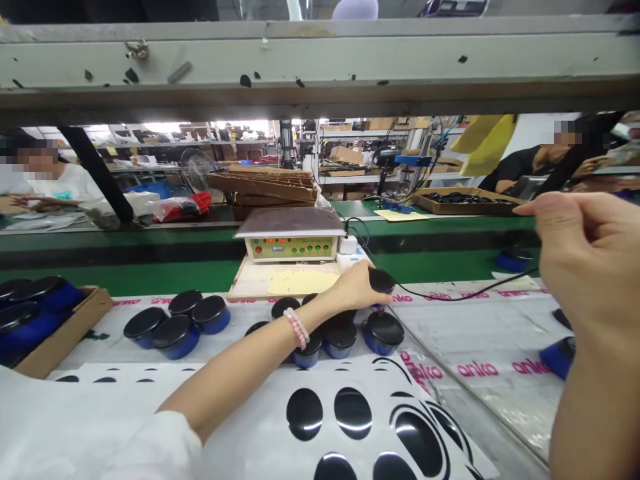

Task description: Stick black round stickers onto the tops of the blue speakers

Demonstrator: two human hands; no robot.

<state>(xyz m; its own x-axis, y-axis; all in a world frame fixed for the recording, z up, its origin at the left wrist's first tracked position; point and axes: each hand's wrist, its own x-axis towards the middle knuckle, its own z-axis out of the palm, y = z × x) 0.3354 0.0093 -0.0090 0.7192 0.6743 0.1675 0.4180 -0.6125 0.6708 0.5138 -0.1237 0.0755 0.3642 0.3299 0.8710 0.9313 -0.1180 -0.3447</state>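
Observation:
My left hand (354,287), with a pink bead bracelet on the wrist, reaches forward and grips a round blue unit with a glossy black top (382,281) at its far edge. Several matching units (383,332) stand close below that hand on a white-covered bench (480,333). My right hand (585,257) is raised at the right, fingers closed in a pinch, with nothing visible in them. Below it lies a black cable (480,292). A white sheet of glossy black oval shapes (353,413) lies nearest me.
A cardboard tray of blue units (65,330) sits at the left. Ahead stands a tester box with coloured lights (291,247) beside yellow paper. A grey metal beam (320,63) crosses overhead. Beyond a green conveyor, co-workers (43,177) sit among shelves and cartons.

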